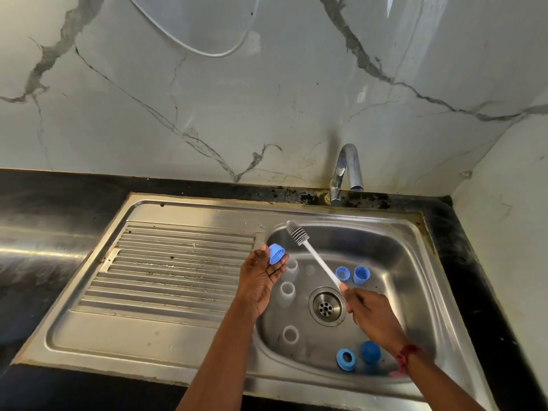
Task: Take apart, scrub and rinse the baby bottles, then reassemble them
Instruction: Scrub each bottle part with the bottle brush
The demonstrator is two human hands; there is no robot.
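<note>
My left hand [261,280] holds a blue bottle cap [276,253] at its fingertips, over the left rim of the sink basin [394,250]. My right hand [370,315] grips the white handle of a bottle brush [314,259]; its bristle head points up and left, close to the cap but apart from it. In the basin stand three clear bottle bodies [287,293], open ends up. A blue collar ring [342,273] and a blue cap [361,274] lie at the back right. Another blue ring [346,359] and a blue cap [370,352] lie at the front.
A chrome tap [347,173] rises behind the basin; no water runs. The drain [326,306] sits mid-basin. A ribbed steel drainboard [178,262] extends left, bordered by black countertop [44,203]. Marble walls stand behind and to the right.
</note>
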